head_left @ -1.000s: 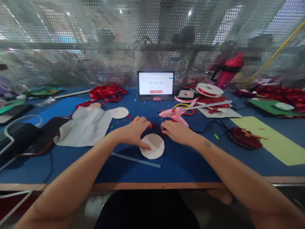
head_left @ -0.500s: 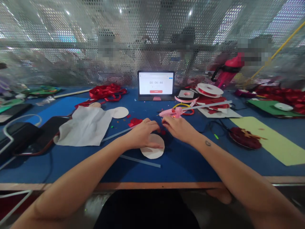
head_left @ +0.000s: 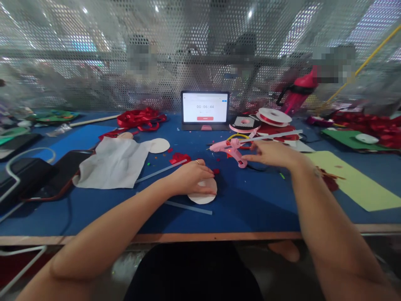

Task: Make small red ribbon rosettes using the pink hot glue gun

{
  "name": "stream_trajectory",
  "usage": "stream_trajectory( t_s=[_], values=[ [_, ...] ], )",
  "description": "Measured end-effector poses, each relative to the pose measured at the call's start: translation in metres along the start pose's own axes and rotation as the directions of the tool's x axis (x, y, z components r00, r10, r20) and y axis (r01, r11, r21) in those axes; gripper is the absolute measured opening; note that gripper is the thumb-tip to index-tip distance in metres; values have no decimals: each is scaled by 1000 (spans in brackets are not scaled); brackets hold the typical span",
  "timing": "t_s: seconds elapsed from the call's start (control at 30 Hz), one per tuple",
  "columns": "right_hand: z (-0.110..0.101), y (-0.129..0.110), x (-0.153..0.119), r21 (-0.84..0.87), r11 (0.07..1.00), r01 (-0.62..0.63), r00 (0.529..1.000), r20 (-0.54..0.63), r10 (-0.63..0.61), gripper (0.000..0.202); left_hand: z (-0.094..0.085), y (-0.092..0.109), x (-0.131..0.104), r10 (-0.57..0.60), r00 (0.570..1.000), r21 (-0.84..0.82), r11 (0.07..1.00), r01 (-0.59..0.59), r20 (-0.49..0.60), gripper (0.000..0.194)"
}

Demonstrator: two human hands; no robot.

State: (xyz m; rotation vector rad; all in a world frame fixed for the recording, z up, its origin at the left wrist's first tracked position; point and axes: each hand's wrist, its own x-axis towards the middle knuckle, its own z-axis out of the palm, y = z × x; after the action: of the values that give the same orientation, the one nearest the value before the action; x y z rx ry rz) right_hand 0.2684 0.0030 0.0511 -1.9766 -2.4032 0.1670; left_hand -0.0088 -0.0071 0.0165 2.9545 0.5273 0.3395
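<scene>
My left hand (head_left: pixel 196 177), with a ring on one finger, lies over a round white disc (head_left: pixel 203 198) on the blue table. Its thumb presses across the disc and its fingers bend at the far edge, keeping hold of it. A pink hot glue gun (head_left: pixel 228 147) with a lit red light and a long clear glue stick rests further back. My right hand (head_left: pixel 266 152) is at the handle's right side, fingers apart and not wrapped round it; contact is hard to tell. Red ribbon pieces (head_left: pixel 180 159) and two translucent sticks (head_left: pixel 189 207) lie around my left hand.
A tablet (head_left: pixel 205 108) showing a timer stands at the back. Ribbon spools (head_left: pixel 274 117) and scissors lie behind the glue gun. A white cloth (head_left: pixel 112 163), another white disc (head_left: pixel 158 145) and a phone (head_left: pixel 67 171) are leftward. Yellow sheet (head_left: pixel 354 179) at right.
My right hand has moved right, from beside my left hand to the glue gun's handle, with its fingers now apart. My left hand stays at the disc, which has hardly shifted.
</scene>
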Motion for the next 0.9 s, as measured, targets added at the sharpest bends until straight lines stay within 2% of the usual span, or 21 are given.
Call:
stream_trajectory(
  t_s=[0.03, 0.1, 0.2, 0.27, 0.33, 0.47, 0.53, 0.67, 0.8, 0.9],
  values=[
    [6, 1, 4, 47, 998, 49, 998, -49, -47, 63, 0, 1, 0, 0, 1000, 7, 1000, 0, 7, 39],
    [20, -2, 11, 176, 973, 151, 988, -52, -144, 57, 0, 1, 0, -1, 1000, 25, 1000, 0, 27, 40],
    [38, -11, 19, 276, 957, 95, 994, -71, -78, 56, -1, 2, 1, -1, 999, 41, 999, 0, 32, 38],
    [46, -16, 23, 362, 931, 48, 999, -32, -40, 56, -1, 2, 0, -1, 1000, 40, 999, 1, 14, 38],
    [49, -16, 24, 411, 908, 76, 997, -53, -59, 51, 0, 2, 0, -2, 1000, 40, 999, 2, 1, 38],
    [38, -11, 16, 458, 868, 190, 974, -197, -110, 36, 1, 2, 1, 3, 999, 61, 998, -5, 33, 39],
    [28, -8, 9, 508, 847, 157, 986, -135, -102, 34, 0, 3, 1, 4, 999, 54, 999, -7, 52, 39],
    [11, -4, -5, 470, 877, 99, 995, -43, -89, 39, 0, 4, 0, -5, 999, 18, 1000, 4, 38, 36],
    [5, -5, -10, 370, 926, 68, 991, 80, -105, 43, 0, 4, 0, -21, 999, 14, 1000, 21, 44, 36],
    [4, -8, -11, 365, 930, 45, 984, 144, -105, 43, 1, 4, 0, -22, 999, 19, 1000, 22, 30, 36]
  ],
)
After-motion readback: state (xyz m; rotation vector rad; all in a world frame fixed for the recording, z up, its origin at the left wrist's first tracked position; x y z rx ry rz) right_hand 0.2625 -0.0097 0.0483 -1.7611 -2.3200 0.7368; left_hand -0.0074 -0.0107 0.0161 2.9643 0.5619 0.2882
